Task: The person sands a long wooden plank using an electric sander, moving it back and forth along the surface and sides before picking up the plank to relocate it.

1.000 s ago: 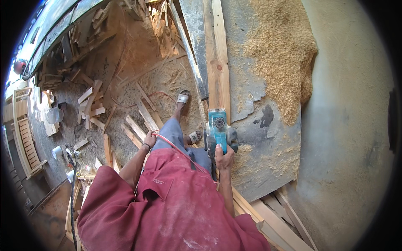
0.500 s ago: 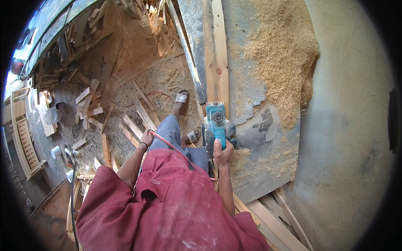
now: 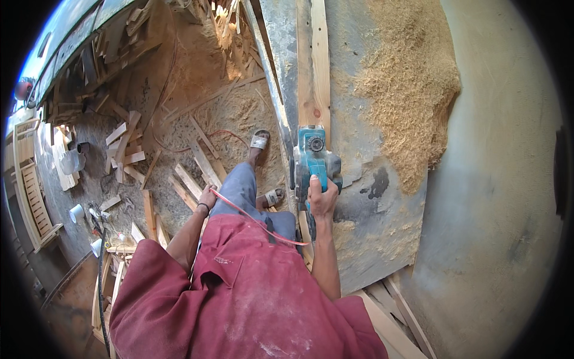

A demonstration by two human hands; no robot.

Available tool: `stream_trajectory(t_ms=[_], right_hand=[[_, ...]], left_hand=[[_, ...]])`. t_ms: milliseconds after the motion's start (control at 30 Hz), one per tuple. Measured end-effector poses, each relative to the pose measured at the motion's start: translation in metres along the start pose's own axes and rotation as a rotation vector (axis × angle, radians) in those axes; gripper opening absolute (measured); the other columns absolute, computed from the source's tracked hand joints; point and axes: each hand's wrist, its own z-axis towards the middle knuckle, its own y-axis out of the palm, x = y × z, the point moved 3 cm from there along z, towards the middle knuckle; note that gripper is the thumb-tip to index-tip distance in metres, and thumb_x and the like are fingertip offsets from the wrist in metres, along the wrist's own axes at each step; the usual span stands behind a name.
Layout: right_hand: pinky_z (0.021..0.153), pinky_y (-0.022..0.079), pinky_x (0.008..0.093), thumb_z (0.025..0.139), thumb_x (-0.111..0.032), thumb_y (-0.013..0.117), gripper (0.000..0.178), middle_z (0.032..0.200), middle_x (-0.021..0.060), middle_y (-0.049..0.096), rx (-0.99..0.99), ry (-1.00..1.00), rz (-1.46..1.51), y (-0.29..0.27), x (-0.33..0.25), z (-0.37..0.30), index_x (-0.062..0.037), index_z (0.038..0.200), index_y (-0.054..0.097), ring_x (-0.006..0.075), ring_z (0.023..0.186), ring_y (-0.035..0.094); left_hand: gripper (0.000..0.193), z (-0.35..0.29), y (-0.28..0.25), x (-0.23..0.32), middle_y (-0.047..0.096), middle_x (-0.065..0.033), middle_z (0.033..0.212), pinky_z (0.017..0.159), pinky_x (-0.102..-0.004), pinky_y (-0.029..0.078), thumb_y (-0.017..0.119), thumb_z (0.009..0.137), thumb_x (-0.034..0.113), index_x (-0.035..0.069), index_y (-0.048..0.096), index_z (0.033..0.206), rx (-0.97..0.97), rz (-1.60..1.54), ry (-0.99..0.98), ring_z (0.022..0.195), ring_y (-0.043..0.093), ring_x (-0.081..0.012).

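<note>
A teal electric hand planer (image 3: 313, 155) rests on a long wooden board (image 3: 313, 66). My right hand (image 3: 323, 197) is wrapped round its rear handle, thumb on top. The board lies lengthwise on a grey worktop (image 3: 382, 233) and runs away from me. Out to the left, my left hand (image 3: 207, 196) is closed on a red power cord (image 3: 251, 218), which crosses in front of my body toward the planer. The planer's underside is hidden, as is the board beneath it.
Heaped wood shavings (image 3: 406, 90) cover the worktop's right side. On the ground at left lie scattered offcuts (image 3: 127, 146), and a slatted wooden frame (image 3: 34, 191) stands farther left. White cups (image 3: 76, 213) sit near the offcuts. More planks (image 3: 406, 317) lie below the worktop's near edge.
My right hand has pushed the planer forward along the board, away from me. The red cord has shifted with it, while my left hand stays nearly in place.
</note>
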Motion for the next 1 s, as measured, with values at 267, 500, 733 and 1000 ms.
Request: stream_trajectory(t_ms=[267,500,733,1000], right_hand=[[0.038,0.034,0.0279,0.093,-0.035,0.062,0.041,0.053,0.0001,0.050,-0.006,-0.024,0.046,0.023,-0.045,0.071,-0.0057,0.065,0.053,0.0086,0.042,0.045],[0.038,0.036,0.0265,0.092,-0.035,0.063,0.038,0.055,0.0010,0.052,0.012,-0.014,0.067,0.044,-0.085,0.133,-0.0043,0.070,0.057,0.0085,0.043,0.046],[0.037,0.038,0.0261,0.089,-0.037,0.065,0.039,0.055,0.0024,0.053,-0.037,-0.004,0.119,0.065,-0.136,0.209,-0.0034,0.070,0.058,0.0102,0.042,0.048],[0.037,0.039,0.0277,0.087,-0.038,0.065,0.040,0.055,0.0038,0.053,-0.033,-0.003,0.119,0.089,-0.197,0.294,-0.0029,0.070,0.058,0.0123,0.041,0.049]], left_hand=[[0.041,0.027,0.006,-0.020,0.070,-0.0142,0.100,0.086,-0.0356,0.050,0.051,0.097,0.039,0.005,0.064,0.117,0.025,0.015,0.039,0.097,0.067,-0.0252],[0.039,0.020,0.000,0.011,0.070,-0.0140,0.096,0.084,-0.0361,0.049,0.051,0.097,0.037,0.004,0.064,0.112,0.021,-0.066,-0.017,0.093,0.066,-0.0246],[0.033,0.037,0.003,0.007,0.070,-0.0132,0.092,0.084,-0.0373,0.050,0.048,0.099,0.032,0.005,0.064,0.111,0.020,-0.028,0.022,0.090,0.067,-0.0244],[0.041,0.051,0.003,0.062,0.069,-0.0091,0.087,0.062,-0.0322,0.054,0.047,0.103,0.038,0.003,0.058,0.122,0.121,-0.377,-0.083,0.073,0.067,-0.0152]])
